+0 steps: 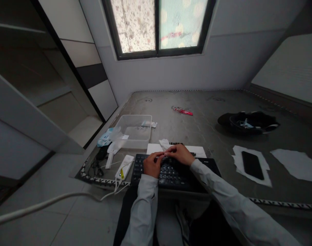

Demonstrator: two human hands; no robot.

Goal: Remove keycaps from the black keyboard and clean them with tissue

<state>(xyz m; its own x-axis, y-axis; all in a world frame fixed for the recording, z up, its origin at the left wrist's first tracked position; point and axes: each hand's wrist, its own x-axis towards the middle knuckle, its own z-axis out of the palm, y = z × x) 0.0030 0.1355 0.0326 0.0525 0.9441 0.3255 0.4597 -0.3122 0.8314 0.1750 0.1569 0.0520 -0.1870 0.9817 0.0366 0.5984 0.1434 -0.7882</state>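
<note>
A black keyboard (pixel 171 174) lies along the near edge of the covered surface. Above its keys, my left hand (pixel 152 164) and my right hand (pixel 180 154) meet at the fingertips, both closed in a pinch. A crumpled white tissue (pixel 164 143) sticks up from the right fingertips. Between the left fingers, whatever is pinched is too small and covered to make out. Behind the keyboard lies a flat white box or board (pixel 198 149), partly hidden by my hands.
Left of the keyboard are a white power strip (pixel 125 166), a clear plastic bin (pixel 137 138) and a blue-and-white packet (pixel 104 137). On the right, a black phone (pixel 252 165) rests on white paper, with a dark bag (pixel 248 123) behind. A red wrapper (pixel 182 110) lies farther back.
</note>
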